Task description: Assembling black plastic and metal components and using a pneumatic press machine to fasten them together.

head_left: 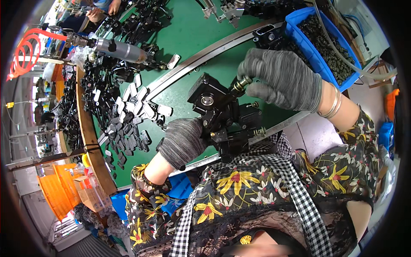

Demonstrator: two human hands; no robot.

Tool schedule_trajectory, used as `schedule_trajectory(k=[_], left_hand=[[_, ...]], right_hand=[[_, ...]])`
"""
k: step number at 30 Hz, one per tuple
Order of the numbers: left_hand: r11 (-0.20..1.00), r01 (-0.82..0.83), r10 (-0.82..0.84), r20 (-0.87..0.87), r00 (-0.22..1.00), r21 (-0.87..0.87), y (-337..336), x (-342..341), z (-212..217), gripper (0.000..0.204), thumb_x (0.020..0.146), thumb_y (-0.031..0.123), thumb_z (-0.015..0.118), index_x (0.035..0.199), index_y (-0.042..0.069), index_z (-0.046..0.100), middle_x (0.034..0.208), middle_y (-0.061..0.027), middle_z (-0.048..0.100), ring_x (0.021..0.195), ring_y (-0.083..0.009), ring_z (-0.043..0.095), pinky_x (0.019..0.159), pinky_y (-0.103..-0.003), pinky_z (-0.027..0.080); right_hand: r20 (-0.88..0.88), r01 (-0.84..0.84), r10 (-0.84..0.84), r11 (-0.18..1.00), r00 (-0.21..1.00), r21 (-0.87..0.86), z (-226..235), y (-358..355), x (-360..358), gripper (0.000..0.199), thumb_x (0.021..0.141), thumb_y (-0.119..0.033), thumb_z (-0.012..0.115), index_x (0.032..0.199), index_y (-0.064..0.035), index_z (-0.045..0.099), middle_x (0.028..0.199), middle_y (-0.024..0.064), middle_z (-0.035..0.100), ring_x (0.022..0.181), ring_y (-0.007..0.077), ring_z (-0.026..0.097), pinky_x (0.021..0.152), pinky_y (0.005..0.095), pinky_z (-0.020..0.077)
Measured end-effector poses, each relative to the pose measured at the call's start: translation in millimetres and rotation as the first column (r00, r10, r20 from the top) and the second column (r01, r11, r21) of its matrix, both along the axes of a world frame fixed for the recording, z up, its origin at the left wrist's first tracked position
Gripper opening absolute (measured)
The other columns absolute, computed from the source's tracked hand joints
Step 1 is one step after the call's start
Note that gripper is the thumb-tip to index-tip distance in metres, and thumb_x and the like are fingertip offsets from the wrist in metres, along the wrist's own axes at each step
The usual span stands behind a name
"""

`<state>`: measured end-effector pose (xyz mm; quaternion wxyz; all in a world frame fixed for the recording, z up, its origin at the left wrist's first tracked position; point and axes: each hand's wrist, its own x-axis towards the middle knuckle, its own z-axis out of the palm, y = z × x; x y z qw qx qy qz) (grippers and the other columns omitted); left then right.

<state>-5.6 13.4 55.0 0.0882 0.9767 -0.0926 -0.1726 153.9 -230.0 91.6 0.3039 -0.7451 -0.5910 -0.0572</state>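
Your left hand (182, 139), in a grey knit glove, was closed around the left side of a black mechanical assembly (218, 113), fingers mostly hidden behind its parts. You had the assembly in front of your body, over the near side of the green worktop (184, 34), with several brass-coloured ends showing on its right side.

Your right hand (284, 79), gloved alike, came in from the right, fingers and thumb curled together, pinching a brass-coloured fitting (243, 83) at the assembly's upper right. How firmly, I could not tell.

Beyond the assembly, a metal rail (205, 55) crossed the worktop. To your left lay a loose heap of silver pieces (139, 105), dark pieces (128, 137) nearer you, a wooden board (87, 128) along that side. Past the heap hung a silver power tool (122, 50) on a red coiled hose (30, 47).

Right of the rail: a blue bin (349, 81) filled with small metal parts (327, 47). Far upper left, a co-worker's hand (95, 15) showed near more black parts.
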Motion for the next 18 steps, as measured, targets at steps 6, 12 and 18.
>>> schedule_trajectory(k=[6,12,18], left_hand=[[0.998,0.002,-0.006,-0.073,0.997,-0.057,-10,5,16,0.030,0.073,0.031,0.072,0.081,0.003,0.066,0.065,-0.0186,0.061,0.065,-0.0375,0.063,0.059,-0.045,0.049],[0.998,-0.057,0.057,-0.132,0.990,0.004,-5,1,17,0.033,0.074,0.035,0.073,0.081,0.004,0.066,0.066,-0.0183,0.062,0.066,-0.0377,0.063,0.059,-0.045,0.049],[0.997,-0.053,0.054,0.016,0.998,-0.051,-2,0,5,0.036,0.067,0.036,0.075,0.067,0.001,0.064,0.058,-0.0178,0.057,0.056,-0.0345,0.058,0.053,-0.042,0.046]], right_hand=[[-0.429,-0.139,0.104,0.989,0.898,-0.051,-21,2,1,0.030,0.096,-0.034,0.052,0.104,-0.0053,0.059,0.086,0.0159,0.061,0.075,0.0316,0.061,0.064,0.0385,0.0514],[-0.059,0.042,-0.058,0.970,0.997,-0.240,1,4,-1,0.031,0.096,-0.033,0.050,0.093,-0.0043,0.061,0.083,0.0137,0.062,0.073,0.0317,0.061,0.062,0.0407,0.0502],[-0.003,-0.167,0.168,0.983,0.986,0.073,-38,7,14,0.034,0.088,-0.026,0.060,0.115,-0.0052,0.058,0.082,0.0120,0.060,0.075,0.0303,0.061,0.067,0.0384,0.0501]])
